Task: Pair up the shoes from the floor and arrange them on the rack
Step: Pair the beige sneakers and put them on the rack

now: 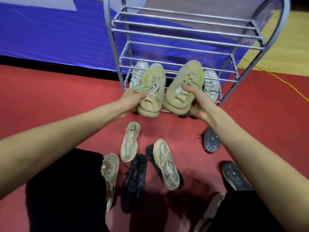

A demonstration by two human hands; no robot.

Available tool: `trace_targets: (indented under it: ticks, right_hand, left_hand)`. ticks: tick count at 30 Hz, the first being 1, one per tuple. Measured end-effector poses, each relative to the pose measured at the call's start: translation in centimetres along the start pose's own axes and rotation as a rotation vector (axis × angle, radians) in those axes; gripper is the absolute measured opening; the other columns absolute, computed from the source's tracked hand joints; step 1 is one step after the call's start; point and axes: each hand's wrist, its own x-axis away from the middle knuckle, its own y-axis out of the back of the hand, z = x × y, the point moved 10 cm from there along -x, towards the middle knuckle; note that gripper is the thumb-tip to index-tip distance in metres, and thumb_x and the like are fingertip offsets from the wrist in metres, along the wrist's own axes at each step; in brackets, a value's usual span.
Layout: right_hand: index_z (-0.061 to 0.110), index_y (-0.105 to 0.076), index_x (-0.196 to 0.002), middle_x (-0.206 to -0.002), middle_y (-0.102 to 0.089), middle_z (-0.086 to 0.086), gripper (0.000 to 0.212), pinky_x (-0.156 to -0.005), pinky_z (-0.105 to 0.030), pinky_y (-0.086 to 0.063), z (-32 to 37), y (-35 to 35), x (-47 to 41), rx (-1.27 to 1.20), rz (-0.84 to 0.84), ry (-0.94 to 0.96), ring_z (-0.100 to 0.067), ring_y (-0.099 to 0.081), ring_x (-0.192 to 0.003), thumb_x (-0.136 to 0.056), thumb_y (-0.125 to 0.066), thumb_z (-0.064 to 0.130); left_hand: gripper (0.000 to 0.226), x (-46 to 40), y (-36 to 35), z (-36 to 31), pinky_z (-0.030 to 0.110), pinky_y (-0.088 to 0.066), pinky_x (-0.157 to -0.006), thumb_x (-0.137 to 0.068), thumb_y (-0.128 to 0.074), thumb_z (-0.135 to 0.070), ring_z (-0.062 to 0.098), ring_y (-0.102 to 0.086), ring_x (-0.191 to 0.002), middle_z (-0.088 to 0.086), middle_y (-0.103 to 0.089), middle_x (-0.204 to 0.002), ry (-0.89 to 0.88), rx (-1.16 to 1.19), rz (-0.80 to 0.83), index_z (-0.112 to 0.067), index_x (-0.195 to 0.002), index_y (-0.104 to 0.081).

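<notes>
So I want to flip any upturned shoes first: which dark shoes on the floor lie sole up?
Two: the dark shoe just under the right forearm, and another nearer, at right. Both show tread; the black sneaker shows its laces.

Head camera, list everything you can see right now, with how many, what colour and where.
Shoe rack: one, grey metal, upright at the back on the red floor.
White sneakers: two, on the rack's bottom tier, one far left, one far right.
Tan sneakers held: two, beige with yellow-green, one per hand, left and right, in front of the bottom tier.
Beige sneakers on floor: two, centre and.
Black shoes on floor: several, one centre, two soles-up at right.
Clog: one, beige, lower left.
Yellow cable: one, right floor.
Left hand: grips left tan sneaker.
Right hand: grips right tan sneaker.
</notes>
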Motion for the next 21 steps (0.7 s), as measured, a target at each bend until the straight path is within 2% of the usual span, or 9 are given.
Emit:
trace_targets:
  ticks: [2, 5, 8, 10, 11, 13, 14, 18, 21]
  right_hand:
    - [0.007, -0.061, -0.122, -0.108, -0.070, -0.011, 0.034, -0.081, -0.036, -0.058, 1.8, 0.2, -2.4, 0.041, -0.048, 0.061, -0.023, -0.067, -0.094, -0.089, -0.064, 0.015]
    - [0.003, -0.066, -0.106, -0.097, -0.073, -0.012, 0.025, -0.081, -0.037, -0.059, 3.7, 0.0, -6.2, 0.161, -0.084, 0.137, -0.026, -0.069, -0.089, -0.083, -0.071, 0.011]
    - [-0.006, -0.064, -0.114, -0.108, -0.070, -0.020, 0.041, -0.090, -0.041, -0.056, 4.8, -0.2, -10.1, 0.321, -0.163, 0.200, -0.029, -0.068, -0.093, -0.078, -0.076, 0.010]
    - [-0.006, -0.066, -0.109, -0.103, -0.071, -0.018, 0.038, -0.082, -0.035, -0.058, 5.4, -0.5, -12.7, 0.399, -0.195, 0.238, -0.026, -0.069, -0.089, -0.077, -0.078, 0.013]
    - [-0.001, -0.068, -0.101, -0.096, -0.072, -0.013, 0.030, -0.072, -0.028, -0.059, 5.7, -0.8, -13.9, 0.427, -0.198, 0.256, -0.021, -0.069, -0.082, -0.078, -0.078, 0.015]
    - [0.009, -0.066, -0.085, -0.082, -0.069, -0.003, 0.010, -0.053, -0.018, -0.052, 6.8, -1.8, -16.2, 0.468, -0.193, 0.298, -0.008, -0.067, -0.066, -0.083, -0.072, 0.017]
    - [0.012, -0.064, -0.081, -0.080, -0.067, -0.001, 0.008, -0.053, -0.018, -0.051, 7.3, -2.2, -17.3, 0.477, -0.197, 0.317, -0.007, -0.066, -0.064, -0.087, -0.066, 0.016]
    - [0.011, -0.062, -0.083, -0.084, -0.066, -0.004, 0.022, -0.076, -0.034, -0.052, 8.4, -3.0, -22.0, 0.446, -0.213, 0.333, -0.021, -0.063, -0.082, -0.093, -0.044, 0.003]
    - [0.008, -0.059, -0.100, -0.095, -0.066, -0.006, 0.019, -0.083, -0.039, -0.055, 8.0, -3.6, -25.0, 0.407, -0.204, 0.313, -0.023, -0.064, -0.092, -0.100, -0.041, 0.013]
  left_hand:
    - [0.021, -2.6, 1.9, -0.6, 0.047, -0.053, -0.091, -0.092, -0.057, -0.018, 0.022, -0.059, -0.088, 0.014, -0.062, -0.094, -0.009, -0.020, -0.030, -0.003, -0.101, -0.067]
    - [0.018, -6.5, 4.4, -2.2, 0.036, -0.053, -0.074, -0.092, -0.056, -0.018, 0.019, -0.058, -0.077, 0.011, -0.061, -0.090, -0.070, -0.040, -0.078, -0.005, -0.093, -0.069]
    - [0.023, -10.2, 5.4, -3.9, 0.027, -0.043, -0.062, -0.094, -0.051, -0.017, 0.018, -0.053, -0.071, 0.007, -0.060, -0.078, -0.139, -0.116, -0.097, -0.006, -0.083, -0.067]
    - [0.035, -12.5, 5.9, -4.9, 0.029, -0.036, -0.058, -0.096, -0.045, -0.019, 0.019, -0.049, -0.074, 0.003, -0.053, -0.067, -0.180, -0.173, -0.135, -0.014, -0.062, -0.052]
    - [0.038, -13.5, 6.0, -5.4, 0.032, -0.037, -0.060, -0.097, -0.042, -0.019, 0.022, -0.051, -0.077, 0.008, -0.055, -0.069, -0.200, -0.203, -0.155, -0.013, -0.061, -0.049]
    - [0.037, -15.4, 6.2, -6.4, 0.039, -0.045, -0.075, -0.099, -0.037, -0.021, 0.036, -0.060, -0.092, 0.027, -0.064, -0.092, -0.236, -0.240, -0.192, -0.001, -0.075, -0.057]
    - [0.040, -16.4, 6.2, -6.8, 0.042, -0.046, -0.084, -0.100, -0.035, -0.022, 0.041, -0.060, -0.102, 0.033, -0.064, -0.105, -0.244, -0.237, -0.213, 0.007, -0.089, -0.060]
    - [0.044, -19.8, 6.4, -7.5, 0.041, -0.043, -0.093, -0.102, -0.030, -0.024, 0.042, -0.055, -0.115, 0.029, -0.061, -0.120, -0.230, -0.257, -0.301, 0.009, -0.110, -0.058]
    - [0.040, -21.9, 6.5, -7.3, 0.039, -0.041, -0.097, -0.101, -0.030, -0.017, 0.040, -0.052, -0.121, 0.026, -0.059, -0.127, -0.176, -0.251, -0.363, 0.007, -0.118, -0.057]
